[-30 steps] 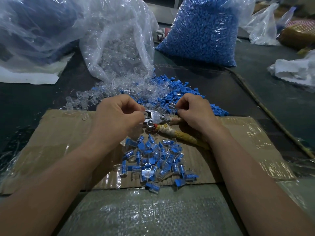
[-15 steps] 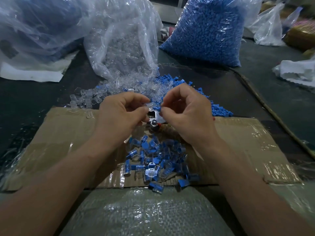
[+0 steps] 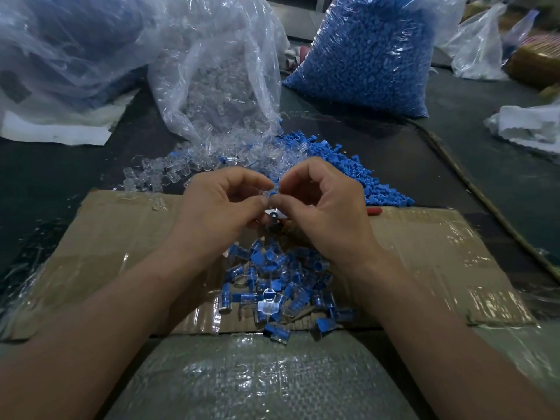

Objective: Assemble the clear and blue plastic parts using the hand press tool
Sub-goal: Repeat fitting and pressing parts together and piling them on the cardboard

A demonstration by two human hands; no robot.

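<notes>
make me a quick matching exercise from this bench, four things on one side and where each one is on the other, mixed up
Things
1. full bag of blue parts
2. bag of clear parts
3. assembled pieces
4. small blue and clear part

Places
a. heaped on the cardboard between the forearms
b. pinched between left hand and right hand
c. back right of the table
d. behind the hands, mouth spilling parts out

Pairs: 1-c, 2-d, 3-a, 4-b

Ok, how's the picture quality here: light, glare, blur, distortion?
All head view: dim, bluish light; glare streaks on the clear bag and taped cardboard; wide-angle stretch toward the edges; woven sheet at the bottom soft; the small part pinched between left hand and right hand is barely resolvable.
</notes>
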